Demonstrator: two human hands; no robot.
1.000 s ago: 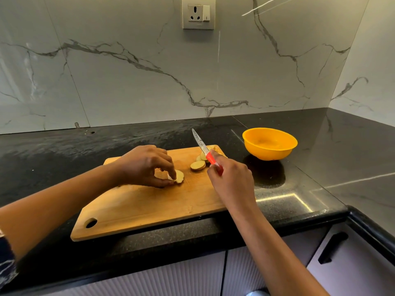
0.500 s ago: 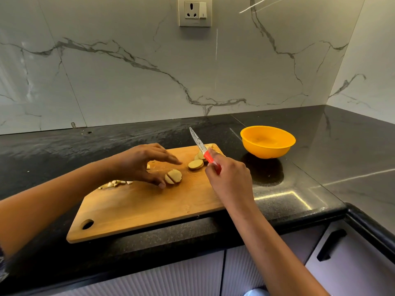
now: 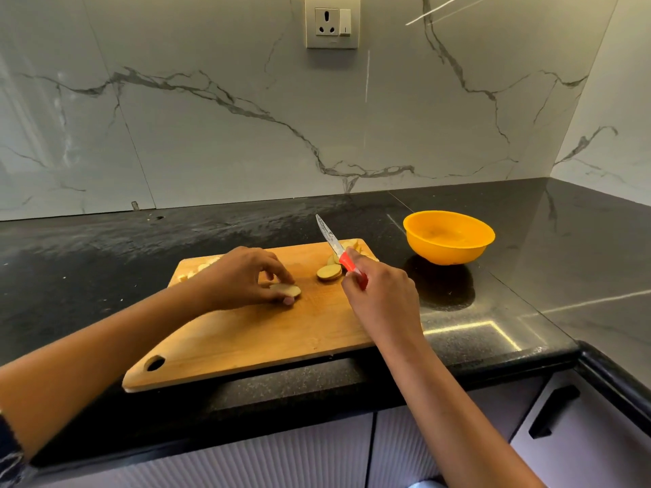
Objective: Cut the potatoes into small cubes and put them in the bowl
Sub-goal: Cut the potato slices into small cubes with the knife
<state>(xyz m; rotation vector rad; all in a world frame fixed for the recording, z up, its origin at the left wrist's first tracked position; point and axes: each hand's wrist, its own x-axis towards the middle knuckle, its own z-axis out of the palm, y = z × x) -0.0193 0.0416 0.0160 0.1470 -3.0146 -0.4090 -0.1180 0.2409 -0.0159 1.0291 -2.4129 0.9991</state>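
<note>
Your left hand [image 3: 243, 276] pinches a potato slice [image 3: 286, 289] flat on the cutting board [image 3: 246, 339] so it won't slide. Your right hand [image 3: 382, 297] grips the knife [image 3: 334, 246] — tip up, safe — slices [image 3: 330, 272] beside it, orange bowl [image 3: 449, 237] beyond.

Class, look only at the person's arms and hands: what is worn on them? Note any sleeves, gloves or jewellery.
The left hand and the right hand are bare: no gloves, no rings that show. Both forearms are uncovered. A dark patterned sleeve shows on the left arm only at the picture's lower left edge; no sleeve shows on the right arm.
</note>
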